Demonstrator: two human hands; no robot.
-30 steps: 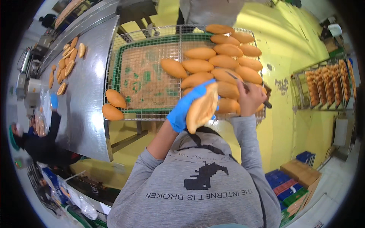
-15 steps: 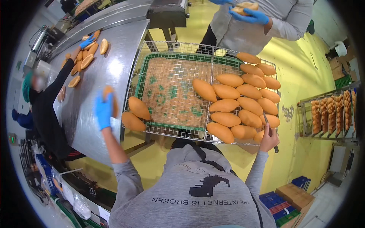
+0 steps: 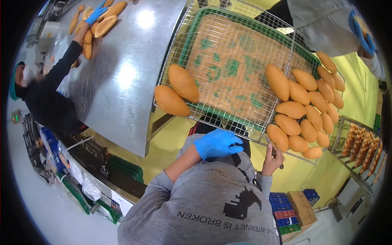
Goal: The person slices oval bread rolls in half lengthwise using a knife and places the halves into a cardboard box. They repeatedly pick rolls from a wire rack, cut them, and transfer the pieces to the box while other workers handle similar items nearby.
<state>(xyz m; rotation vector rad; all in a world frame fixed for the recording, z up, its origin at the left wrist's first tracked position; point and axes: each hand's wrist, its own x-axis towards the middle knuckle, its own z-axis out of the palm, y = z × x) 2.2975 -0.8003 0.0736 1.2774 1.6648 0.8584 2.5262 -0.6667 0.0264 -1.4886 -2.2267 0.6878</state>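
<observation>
My left hand (image 3: 219, 143), in a blue glove, is in front of my body, below the near edge of the wire rack (image 3: 245, 131). Its fingers stretch to the right and nothing shows in them. My bare right hand (image 3: 272, 160) is closed around a knife (image 3: 281, 166); the dark handle end sticks out below, and the blade points up beside the nearest bread roll (image 3: 277, 137). Several golden rolls (image 3: 307, 130) crowd the rack's right part. Two more rolls (image 3: 183, 83) lie at its left end.
Under the rack is a green tray (image 3: 189, 45) full of crumbs. A steel table (image 3: 122, 102) stands left, where a co-worker's gloved hand (image 3: 97, 12) touches a roll pile. Another person's gloved hand (image 3: 361, 32) holds bread at upper right. A loaded rack trolley (image 3: 355, 143) stands right.
My left hand has come from over the steel table to my front, and the roll it held is gone from it. My right hand still grips the knife. The view has shifted.
</observation>
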